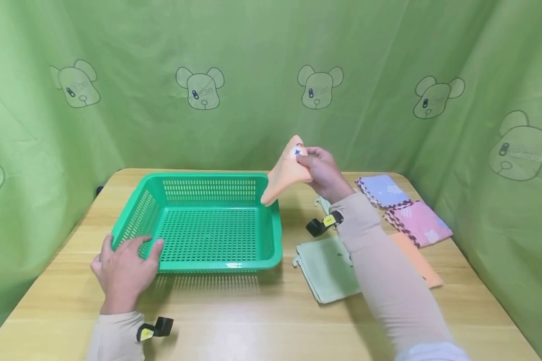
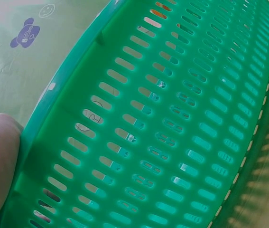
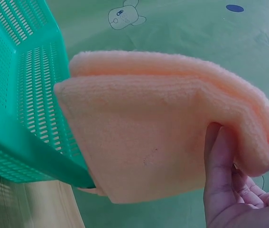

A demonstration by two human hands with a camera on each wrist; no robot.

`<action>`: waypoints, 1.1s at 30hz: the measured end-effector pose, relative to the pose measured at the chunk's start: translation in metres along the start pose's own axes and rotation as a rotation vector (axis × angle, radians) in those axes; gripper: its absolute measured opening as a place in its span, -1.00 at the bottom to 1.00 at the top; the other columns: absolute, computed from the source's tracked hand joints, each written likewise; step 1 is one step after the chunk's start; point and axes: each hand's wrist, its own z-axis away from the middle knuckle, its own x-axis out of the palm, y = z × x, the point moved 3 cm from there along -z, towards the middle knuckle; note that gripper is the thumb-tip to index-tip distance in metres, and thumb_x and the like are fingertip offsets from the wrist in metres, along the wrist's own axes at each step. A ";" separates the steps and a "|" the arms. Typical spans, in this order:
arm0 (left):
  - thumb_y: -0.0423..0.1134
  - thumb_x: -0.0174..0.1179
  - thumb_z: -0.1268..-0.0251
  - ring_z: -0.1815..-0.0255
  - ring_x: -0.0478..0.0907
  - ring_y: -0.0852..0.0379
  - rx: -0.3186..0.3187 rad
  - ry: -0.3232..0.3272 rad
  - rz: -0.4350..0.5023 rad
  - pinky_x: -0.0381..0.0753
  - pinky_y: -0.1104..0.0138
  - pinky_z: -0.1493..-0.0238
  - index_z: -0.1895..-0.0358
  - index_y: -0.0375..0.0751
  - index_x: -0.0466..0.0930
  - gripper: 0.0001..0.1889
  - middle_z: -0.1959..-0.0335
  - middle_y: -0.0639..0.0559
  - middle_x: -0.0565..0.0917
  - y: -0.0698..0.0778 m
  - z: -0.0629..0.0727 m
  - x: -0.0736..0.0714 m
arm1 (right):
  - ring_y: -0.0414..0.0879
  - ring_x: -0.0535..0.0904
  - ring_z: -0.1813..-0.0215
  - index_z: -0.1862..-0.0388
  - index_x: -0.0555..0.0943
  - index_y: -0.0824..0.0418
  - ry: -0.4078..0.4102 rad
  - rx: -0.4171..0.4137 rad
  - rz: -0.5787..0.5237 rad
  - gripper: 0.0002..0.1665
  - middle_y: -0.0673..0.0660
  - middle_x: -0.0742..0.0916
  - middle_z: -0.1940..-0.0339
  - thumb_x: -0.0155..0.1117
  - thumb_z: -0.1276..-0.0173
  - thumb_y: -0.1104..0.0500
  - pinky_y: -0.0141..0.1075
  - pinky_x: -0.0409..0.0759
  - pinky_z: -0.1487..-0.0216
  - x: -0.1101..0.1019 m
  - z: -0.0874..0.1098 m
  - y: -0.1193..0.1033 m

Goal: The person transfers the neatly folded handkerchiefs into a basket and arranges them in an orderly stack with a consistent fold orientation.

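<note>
My right hand (image 1: 327,173) pinches a folded peach towel (image 1: 286,173) between thumb and fingers, raised at the right end of a green plastic basket (image 1: 275,245). One lower corner of the towel overlaps the basket's right rim in the head view. Up close in the right wrist view, the towel (image 3: 134,137) shows thick fluffy folds, with the thumb pressed into its near face. My left hand (image 1: 128,268) grips the basket's front left corner, fingers over the rim. Slotted walls and a mesh floor show inside the basket. The left wrist view has the basket's slotted side (image 2: 139,123) filling it.
Right of the basket on the wooden table (image 1: 235,321) lie a folded pale green cloth (image 1: 327,271), a peach cloth (image 1: 415,258) partly under the right forearm, a pink cloth (image 1: 422,223) and a blue cloth (image 1: 384,190). A green curtain (image 1: 262,40) surrounds the table.
</note>
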 end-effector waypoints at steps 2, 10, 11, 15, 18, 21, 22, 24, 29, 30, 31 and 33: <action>0.30 -0.15 -0.41 -0.44 -0.15 -0.50 0.001 0.000 0.000 -0.12 -0.38 -0.19 -0.19 -0.19 0.52 -0.34 -0.26 -0.32 0.47 0.000 0.000 0.000 | -0.15 0.59 0.32 -0.12 0.31 0.29 -0.007 -0.003 -0.002 -0.70 0.20 0.55 0.06 0.05 -0.46 0.35 -0.44 0.61 0.30 0.002 0.000 0.001; 0.27 -0.11 -0.42 -0.44 -0.15 -0.51 0.002 0.007 0.005 -0.12 -0.38 -0.19 -0.18 -0.20 0.52 -0.37 -0.25 -0.33 0.47 0.000 0.000 -0.001 | -0.16 0.56 0.35 -0.09 0.33 0.29 -0.035 -0.014 -0.005 -0.73 0.19 0.55 0.10 0.05 -0.46 0.35 -0.46 0.57 0.36 0.011 -0.001 0.004; 0.27 -0.11 -0.42 -0.44 -0.15 -0.51 0.001 0.007 0.005 -0.12 -0.37 -0.19 -0.19 -0.20 0.52 -0.37 -0.25 -0.33 0.47 0.000 0.000 -0.001 | -0.16 0.56 0.35 -0.09 0.33 0.29 -0.039 -0.015 -0.009 -0.74 0.19 0.55 0.09 0.05 -0.46 0.34 -0.46 0.57 0.36 0.011 -0.001 0.005; 0.29 -0.13 -0.41 -0.44 -0.15 -0.50 -0.001 0.003 0.007 -0.11 -0.37 -0.19 -0.19 -0.20 0.52 -0.35 -0.26 -0.34 0.47 0.000 0.000 0.000 | -0.15 0.56 0.34 -0.08 0.34 0.29 -0.061 -0.011 -0.027 -0.75 0.21 0.56 0.09 0.04 -0.47 0.34 -0.45 0.56 0.36 0.015 0.000 0.006; 0.30 -0.14 -0.41 -0.45 -0.15 -0.50 -0.001 0.002 0.005 -0.11 -0.37 -0.19 -0.19 -0.19 0.52 -0.34 -0.25 -0.34 0.47 0.000 0.001 0.000 | -0.15 0.57 0.35 -0.07 0.34 0.29 -0.073 -0.008 -0.032 -0.76 0.21 0.56 0.09 0.04 -0.47 0.34 -0.45 0.56 0.37 0.019 0.002 0.007; 0.29 -0.14 -0.42 -0.44 -0.15 -0.50 0.001 0.002 0.004 -0.11 -0.38 -0.19 -0.19 -0.19 0.52 -0.35 -0.25 -0.33 0.48 0.000 0.000 0.001 | -0.16 0.57 0.38 -0.07 0.34 0.30 -0.079 -0.012 -0.032 -0.76 0.21 0.56 0.10 0.04 -0.46 0.34 -0.45 0.55 0.40 0.023 0.002 0.009; 0.29 -0.14 -0.42 -0.44 -0.15 -0.50 0.002 0.002 0.004 -0.11 -0.38 -0.19 -0.18 -0.19 0.52 -0.35 -0.25 -0.34 0.48 0.000 0.000 0.001 | -0.16 0.57 0.39 -0.07 0.34 0.30 -0.081 -0.014 -0.033 -0.75 0.21 0.56 0.10 0.04 -0.46 0.34 -0.46 0.55 0.41 0.024 0.002 0.009; 0.28 -0.13 -0.42 -0.44 -0.15 -0.50 0.004 0.001 0.002 -0.12 -0.39 -0.19 -0.19 -0.19 0.52 -0.36 -0.25 -0.34 0.47 0.000 0.000 0.001 | -0.17 0.58 0.40 -0.07 0.35 0.30 -0.081 -0.017 -0.034 -0.76 0.21 0.57 0.11 0.04 -0.46 0.34 -0.46 0.55 0.42 0.025 0.002 0.010; 0.26 -0.13 -0.43 -0.43 -0.13 -0.52 0.012 0.006 -0.005 -0.12 -0.41 -0.19 -0.19 -0.20 0.52 -0.37 -0.24 -0.37 0.47 -0.002 0.000 0.001 | -0.16 0.61 0.37 -0.07 0.37 0.32 -0.093 -0.011 -0.029 -0.75 0.21 0.59 0.11 0.05 -0.46 0.33 -0.43 0.59 0.35 0.031 0.003 0.014; 0.27 -0.13 -0.43 -0.43 -0.13 -0.52 0.013 0.007 -0.005 -0.12 -0.41 -0.18 -0.19 -0.21 0.52 -0.37 -0.24 -0.37 0.47 -0.002 0.000 0.001 | -0.16 0.62 0.36 -0.07 0.37 0.33 -0.096 -0.005 -0.028 -0.75 0.21 0.60 0.10 0.05 -0.46 0.33 -0.42 0.60 0.33 0.032 0.003 0.014; 0.27 -0.14 -0.43 -0.43 -0.13 -0.52 0.015 0.008 -0.005 -0.12 -0.41 -0.18 -0.18 -0.21 0.52 -0.36 -0.24 -0.37 0.47 -0.002 0.000 0.001 | -0.16 0.63 0.35 -0.07 0.37 0.32 -0.094 -0.002 -0.024 -0.75 0.21 0.61 0.10 0.06 -0.46 0.33 -0.42 0.61 0.33 0.033 0.003 0.015; 0.27 -0.14 -0.43 -0.43 -0.13 -0.53 0.018 0.011 -0.003 -0.11 -0.41 -0.17 -0.18 -0.21 0.52 -0.36 -0.23 -0.37 0.47 -0.002 0.000 0.002 | -0.15 0.64 0.35 -0.09 0.36 0.33 -0.098 -0.004 -0.023 -0.73 0.22 0.61 0.09 0.06 -0.46 0.33 -0.42 0.61 0.33 0.035 0.003 0.015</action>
